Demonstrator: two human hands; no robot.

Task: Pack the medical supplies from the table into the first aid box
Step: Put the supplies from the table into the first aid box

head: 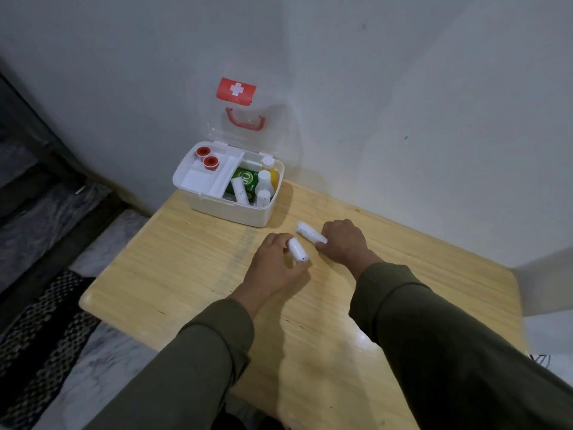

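Olive sleeves lead to both hands on the surface (192, 243), left grip (279, 259) and right grip (342, 242) each closed round a light, soft-looking white roll (297, 250), best pinched mid-length.

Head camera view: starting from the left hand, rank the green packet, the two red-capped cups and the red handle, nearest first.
1. Green packet, in the box's open right section, nearest the left hand.
2. Red-capped cups, in the tray's far-left corner.
3. Red handle, on the raised clear lid.
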